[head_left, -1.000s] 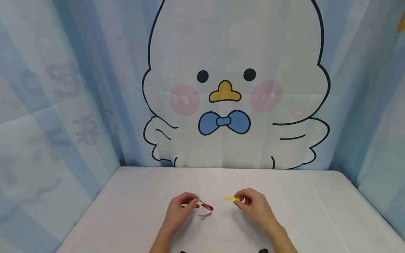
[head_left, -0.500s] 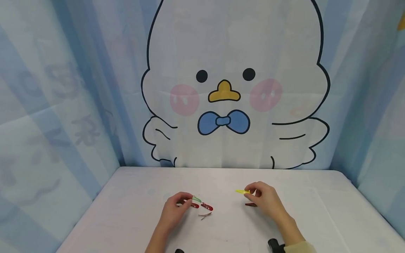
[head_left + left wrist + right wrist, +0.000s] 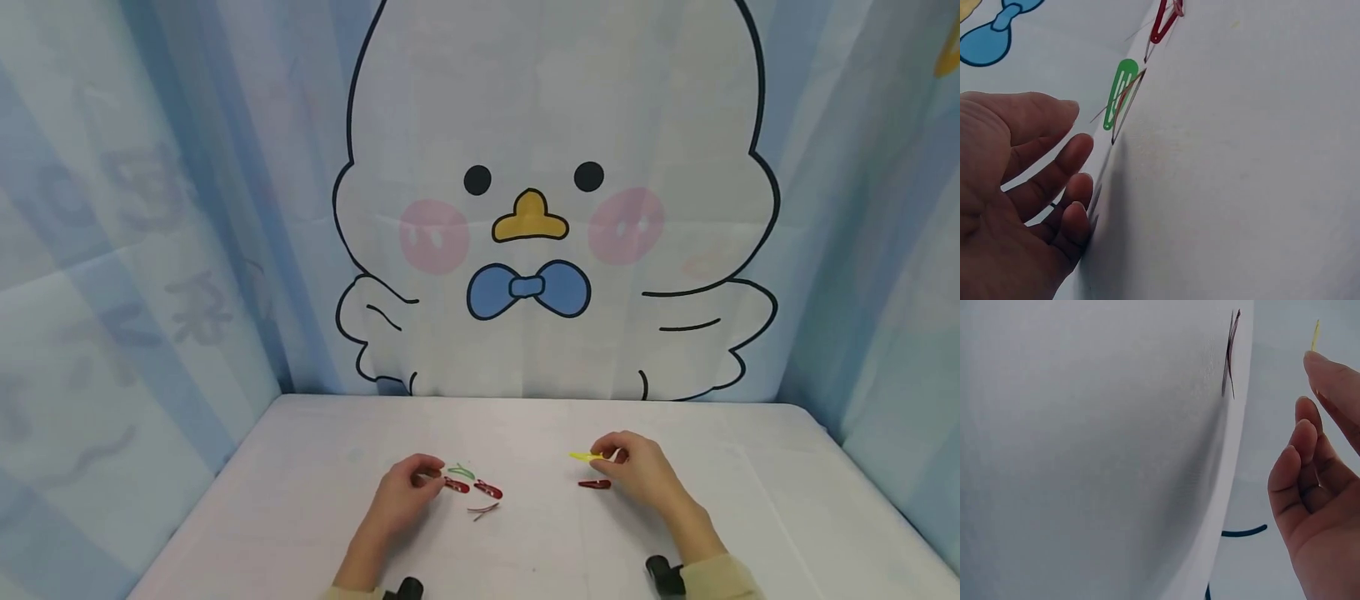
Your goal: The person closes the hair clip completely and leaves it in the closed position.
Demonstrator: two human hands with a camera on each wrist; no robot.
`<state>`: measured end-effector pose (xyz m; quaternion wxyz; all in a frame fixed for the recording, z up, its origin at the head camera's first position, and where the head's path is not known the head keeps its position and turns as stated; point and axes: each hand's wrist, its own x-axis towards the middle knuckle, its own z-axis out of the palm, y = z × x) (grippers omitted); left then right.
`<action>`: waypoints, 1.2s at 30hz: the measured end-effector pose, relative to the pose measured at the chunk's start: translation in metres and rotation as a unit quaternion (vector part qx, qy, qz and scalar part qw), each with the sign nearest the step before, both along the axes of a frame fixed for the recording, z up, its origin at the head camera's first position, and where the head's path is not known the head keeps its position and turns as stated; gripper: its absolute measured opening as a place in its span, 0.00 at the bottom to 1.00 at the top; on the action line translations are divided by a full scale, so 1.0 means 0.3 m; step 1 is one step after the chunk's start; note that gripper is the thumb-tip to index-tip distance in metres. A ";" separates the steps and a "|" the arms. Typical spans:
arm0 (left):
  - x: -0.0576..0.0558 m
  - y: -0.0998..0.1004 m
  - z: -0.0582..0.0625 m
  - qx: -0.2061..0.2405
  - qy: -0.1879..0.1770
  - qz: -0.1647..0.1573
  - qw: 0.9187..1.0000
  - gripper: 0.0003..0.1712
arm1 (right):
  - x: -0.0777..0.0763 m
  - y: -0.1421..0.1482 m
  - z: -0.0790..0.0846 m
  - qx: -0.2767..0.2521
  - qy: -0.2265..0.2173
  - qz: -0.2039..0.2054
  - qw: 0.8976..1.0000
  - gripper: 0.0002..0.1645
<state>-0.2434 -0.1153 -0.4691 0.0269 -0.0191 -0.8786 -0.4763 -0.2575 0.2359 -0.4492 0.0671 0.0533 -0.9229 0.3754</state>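
Observation:
My right hand (image 3: 645, 471) pinches a yellow hair clip (image 3: 582, 456) between thumb and finger, just above the table. In the right wrist view the tip of the yellow clip (image 3: 1315, 334) sticks out past the thumb. Below that hand a dark red hair clip (image 3: 595, 484) lies on the table. My left hand (image 3: 405, 492) is loosely bent and holds nothing, its fingertips beside a green hair clip (image 3: 461, 472). The left wrist view shows a small gap between the fingers and the green clip (image 3: 1126, 72). Two red hair clips (image 3: 457, 485) (image 3: 488, 489) lie nearby.
A thin brownish forked clip (image 3: 483, 510) lies in front of the red ones. The white-covered table (image 3: 525, 550) meets a curtain (image 3: 525, 358) printed with a large cartoon bird at its back edge. More curtain hangs on both sides.
My right hand has carried the yellow clip to the right and slightly back, uncovering the dark red clip. My left hand has drawn left, away from the green clip, which now shows fully.

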 end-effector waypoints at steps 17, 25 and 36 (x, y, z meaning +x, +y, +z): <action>-0.058 -0.059 0.018 -0.077 -0.029 -0.075 0.994 0.09 | -0.043 0.056 0.002 0.034 -0.071 0.024 0.997 0.07; -0.073 -0.056 0.029 -0.106 -0.035 -0.100 0.989 0.06 | -0.058 0.066 -0.014 0.022 -0.085 0.036 0.995 0.07; -0.086 -0.039 0.025 -0.129 -0.036 -0.106 0.985 0.06 | -0.071 0.051 -0.010 0.044 -0.100 0.051 0.993 0.06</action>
